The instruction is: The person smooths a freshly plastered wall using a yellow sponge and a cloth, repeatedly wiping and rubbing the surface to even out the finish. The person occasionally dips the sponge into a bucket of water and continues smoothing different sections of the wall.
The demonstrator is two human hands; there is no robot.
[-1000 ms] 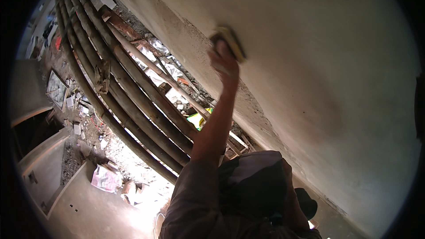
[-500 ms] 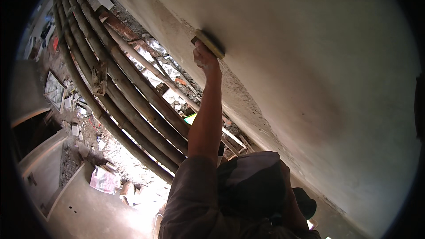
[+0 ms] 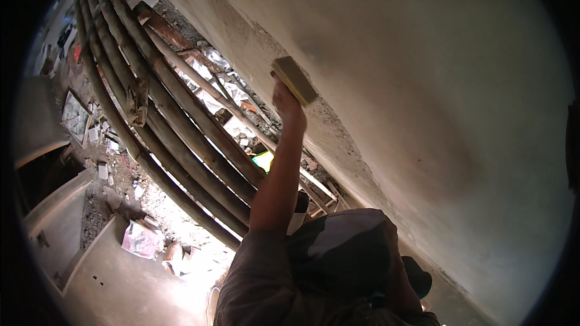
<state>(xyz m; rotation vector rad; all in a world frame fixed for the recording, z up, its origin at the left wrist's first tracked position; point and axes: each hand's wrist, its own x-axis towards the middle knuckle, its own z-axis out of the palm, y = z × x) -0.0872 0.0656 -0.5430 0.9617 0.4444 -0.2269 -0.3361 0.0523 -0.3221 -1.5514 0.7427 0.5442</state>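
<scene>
Overhead, the view falls on a left hand (image 3: 289, 102) that has hold of a yellowish block (image 3: 294, 81), the fingers closed around its near side. The block is at the rough edge (image 3: 338, 130) of a plastered wall (image 3: 423, 84), tilted, with one broad face showing; whether it touches the plaster I cannot tell. The right arm (image 3: 397, 271) lies low, beyond the clothed knee (image 3: 344, 241); I cannot tell how open the right hand is or whether it has anything in it.

To the left of the wall, a row of long poles (image 3: 181, 127) runs from the upper left down toward the left sleeve (image 3: 260, 265), with a brown wrap (image 3: 139, 102) around some of them. Beneath and between them lie rubble (image 3: 130, 172) and pale sheeting (image 3: 208, 99), plus a bright green and yellow piece (image 3: 263, 160) close to the forearm.

As for containers, a pinkish bag (image 3: 143, 239) lies crumpled on the bright ground near the lower left; its contents, if any, do not show. Farther left, a dark hollow (image 3: 48, 175) opens between pale walls, too dim inside to make out. Beside the right arm sits a dark rounded thing (image 3: 418, 278), its kind unclear.
</scene>
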